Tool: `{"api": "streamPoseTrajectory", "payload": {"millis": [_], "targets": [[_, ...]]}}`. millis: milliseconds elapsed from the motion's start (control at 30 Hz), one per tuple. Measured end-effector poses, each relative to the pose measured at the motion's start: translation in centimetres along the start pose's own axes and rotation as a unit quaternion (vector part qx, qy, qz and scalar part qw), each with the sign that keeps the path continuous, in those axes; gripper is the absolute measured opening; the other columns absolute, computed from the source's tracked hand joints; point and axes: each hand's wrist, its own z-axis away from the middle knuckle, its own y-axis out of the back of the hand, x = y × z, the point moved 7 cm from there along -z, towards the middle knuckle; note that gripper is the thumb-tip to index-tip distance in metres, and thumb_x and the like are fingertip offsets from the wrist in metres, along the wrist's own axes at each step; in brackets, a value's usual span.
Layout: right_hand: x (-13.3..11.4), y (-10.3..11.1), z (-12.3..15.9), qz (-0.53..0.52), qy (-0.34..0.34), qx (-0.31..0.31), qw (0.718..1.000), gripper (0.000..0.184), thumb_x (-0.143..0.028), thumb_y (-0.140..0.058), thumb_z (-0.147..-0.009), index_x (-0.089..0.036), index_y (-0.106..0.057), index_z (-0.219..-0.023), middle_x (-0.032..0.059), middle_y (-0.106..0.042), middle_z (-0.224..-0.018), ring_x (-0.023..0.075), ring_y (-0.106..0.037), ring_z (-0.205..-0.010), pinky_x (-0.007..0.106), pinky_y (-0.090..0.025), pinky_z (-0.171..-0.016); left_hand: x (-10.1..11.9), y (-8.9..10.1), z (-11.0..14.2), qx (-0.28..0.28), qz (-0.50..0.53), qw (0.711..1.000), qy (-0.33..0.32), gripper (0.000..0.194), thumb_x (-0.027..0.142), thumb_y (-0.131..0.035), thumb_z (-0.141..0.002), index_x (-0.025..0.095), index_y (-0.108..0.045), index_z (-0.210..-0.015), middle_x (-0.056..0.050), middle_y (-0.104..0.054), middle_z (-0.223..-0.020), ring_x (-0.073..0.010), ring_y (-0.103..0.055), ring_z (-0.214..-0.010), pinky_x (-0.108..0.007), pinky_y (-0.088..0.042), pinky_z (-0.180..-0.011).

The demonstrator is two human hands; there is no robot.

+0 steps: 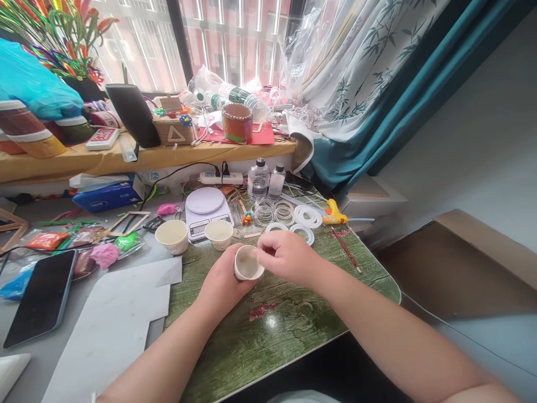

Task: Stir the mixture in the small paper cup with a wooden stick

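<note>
My left hand is wrapped round a small white paper cup, tilted so that its mouth faces me. Inside the cup, the bottom looks pale with a beige smudge. At the right side of the rim is my right hand, its fingers pinched together over the opening; what they hold, if anything, is hidden. Just beyond stand two more paper cups, one in front of a white digital scale and a wider one to its left. Silicone rings lie behind my right hand.
Two clear bottles stand at the back near a power strip. A yellow glue gun and a red pencil lie right. On the left are white paper sheets, a phone and bagged clay.
</note>
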Motion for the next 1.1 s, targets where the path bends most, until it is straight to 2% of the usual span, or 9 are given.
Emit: {"api": "streamPoseTrajectory", "payload": {"millis": [200, 333, 433, 533, 633, 767, 867, 1000, 1100], "targets": [[-0.2, -0.3, 0.3, 0.019, 0.016, -0.014, 1.000, 0.032, -0.020, -0.063, -0.088, -0.019, -0.045, -0.062, -0.0043, -0.048, -0.062, 0.0110, -0.042, -0.062, 0.026, -0.027, -0.059, -0.4, -0.3, 0.1, -0.010, 0.008, 1.000, 0.012, 0.044, 0.029, -0.076, -0.082, 0.025, -0.059, -0.122, -0.005, -0.073, -0.117, -0.0250, -0.073, -0.101, -0.036, -0.058, -0.084], [-0.2, -0.2, 0.4, 0.015, 0.008, -0.002, 1.000, 0.032, -0.022, -0.062, -0.090, -0.019, -0.046, -0.063, -0.0042, -0.049, -0.062, 0.0112, -0.043, -0.063, 0.026, -0.027, -0.059, -0.6, -0.3, 0.0, -0.010, 0.010, 1.000, 0.011, 0.045, 0.029, -0.077, -0.081, 0.026, -0.059, -0.123, -0.004, -0.072, -0.118, -0.0249, -0.072, -0.102, -0.037, -0.058, -0.086], [-0.4, -0.5, 0.5, 0.021, 0.011, -0.020, 1.000, 0.033, -0.021, -0.064, -0.089, -0.019, -0.045, -0.062, -0.0045, -0.047, -0.061, 0.0110, -0.041, -0.061, 0.026, -0.026, -0.059, -0.6, -0.4, -0.1, -0.015, 0.011, 1.000, 0.004, 0.043, 0.027, -0.075, -0.081, 0.026, -0.060, -0.121, -0.003, -0.073, -0.114, -0.0240, -0.073, -0.098, -0.036, -0.058, -0.084], [-0.3, 0.0, 0.5, 0.020, -0.001, 0.017, 1.000, 0.032, -0.023, -0.060, -0.093, -0.019, -0.047, -0.065, -0.0035, -0.051, -0.065, 0.0114, -0.043, -0.063, 0.027, -0.026, -0.059, -0.5, -0.2, -0.1, -0.005, 0.006, 1.000, -0.002, 0.042, 0.029, -0.075, -0.081, 0.027, -0.060, -0.120, -0.002, -0.074, -0.114, -0.0243, -0.073, -0.098, -0.036, -0.059, -0.084], [-0.4, -0.8, 0.4, 0.005, 0.005, -0.017, 1.000, 0.032, -0.022, -0.061, -0.092, -0.019, -0.046, -0.063, -0.0043, -0.050, -0.062, 0.0107, -0.042, -0.060, 0.027, -0.025, -0.057, -0.6, -0.2, -0.1, -0.003, 0.008, 1.000, -0.001, 0.043, 0.029, -0.075, -0.080, 0.027, -0.060, -0.121, -0.002, -0.074, -0.113, -0.0243, -0.074, -0.097, -0.035, -0.059, -0.083], [-0.2, -0.4, 0.5, 0.021, -0.014, 0.040, 0.999, 0.034, -0.022, -0.061, -0.092, -0.019, -0.042, -0.064, -0.0041, -0.048, -0.063, 0.0112, -0.041, -0.062, 0.027, -0.024, -0.058, -1.0, -0.2, 0.0, 0.003, 0.002, 1.000, 0.009, 0.046, 0.033, -0.076, -0.081, 0.026, -0.059, -0.123, -0.004, -0.075, -0.116, -0.0255, -0.075, -0.102, -0.036, -0.060, -0.084], [-0.5, -0.9, 0.7, -0.011, 0.004, 0.016, 1.000, 0.036, -0.024, -0.061, -0.094, -0.019, -0.042, -0.063, -0.0044, -0.047, -0.062, 0.0111, -0.042, -0.062, 0.027, -0.026, -0.058, -1.5, -0.2, 0.0, 0.011, 0.000, 0.999, 0.032, 0.050, 0.036, -0.076, -0.081, 0.026, -0.057, -0.127, -0.005, -0.074, -0.120, -0.0258, -0.075, -0.105, -0.037, -0.061, -0.087], [-0.1, 0.0, 1.0, 0.010, -0.017, 0.086, 0.996, 0.034, -0.023, -0.059, -0.096, -0.020, -0.043, -0.066, -0.0030, -0.050, -0.068, 0.0120, -0.044, -0.066, 0.027, -0.027, -0.060, -1.8, -0.2, 0.0, 0.021, -0.010, 0.999, 0.043, 0.055, 0.044, -0.077, -0.081, 0.026, -0.056, -0.129, -0.006, -0.072, -0.125, -0.0279, -0.073, -0.110, -0.038, -0.060, -0.089], [-0.6, -0.9, 0.9, 0.011, 0.030, 0.024, 0.999, 0.036, -0.021, -0.061, -0.094, -0.019, -0.042, -0.064, -0.0032, -0.050, -0.067, 0.0119, -0.044, -0.067, 0.027, -0.028, -0.062, -1.8, -0.2, 0.0, 0.022, -0.012, 0.999, 0.043, 0.054, 0.040, -0.077, -0.080, 0.026, -0.056, -0.128, -0.006, -0.073, -0.124, -0.0278, -0.074, -0.108, -0.038, -0.061, -0.087]]}}
